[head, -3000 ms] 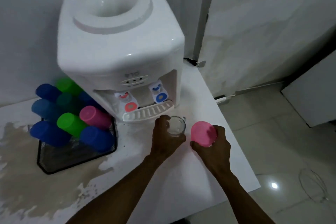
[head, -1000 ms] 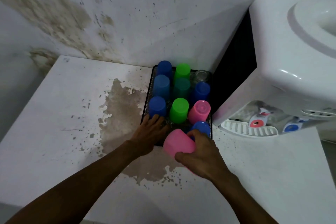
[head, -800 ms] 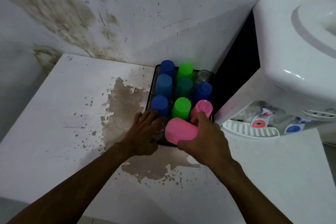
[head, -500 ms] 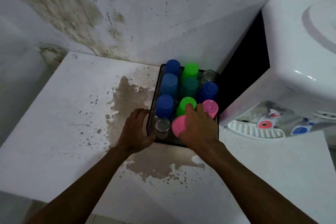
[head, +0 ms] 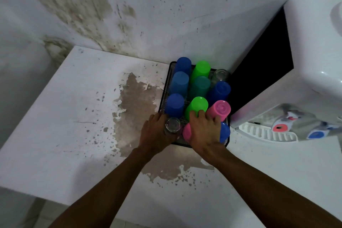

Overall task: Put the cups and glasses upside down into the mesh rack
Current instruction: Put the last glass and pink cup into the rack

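A black mesh rack [head: 165, 87] stands against the wall, filled with several upside-down blue, green, teal and pink cups and one clear glass [head: 220, 75] at its back right. My left hand [head: 153, 133] grips a clear glass [head: 173, 126], bottom up, at the rack's front left corner. My right hand [head: 204, 130] lies over a pink cup [head: 186, 133] in the front row, covering most of it. A blue cup [head: 224, 131] sits just right of that hand. Another pink cup [head: 220, 110] stands behind my right hand.
A white water dispenser [head: 305, 65] stands right of the rack, with its drip tray [head: 266, 133] and red and blue taps facing the front. The white tabletop [head: 70, 116] has a brown peeled patch left of and in front of the rack. A stained wall is behind.
Both hands moved from the dispenser to the rack. The glass and the pink cup came down into the rack's front row, bottoms up, the right hand now flat over the pink cup.
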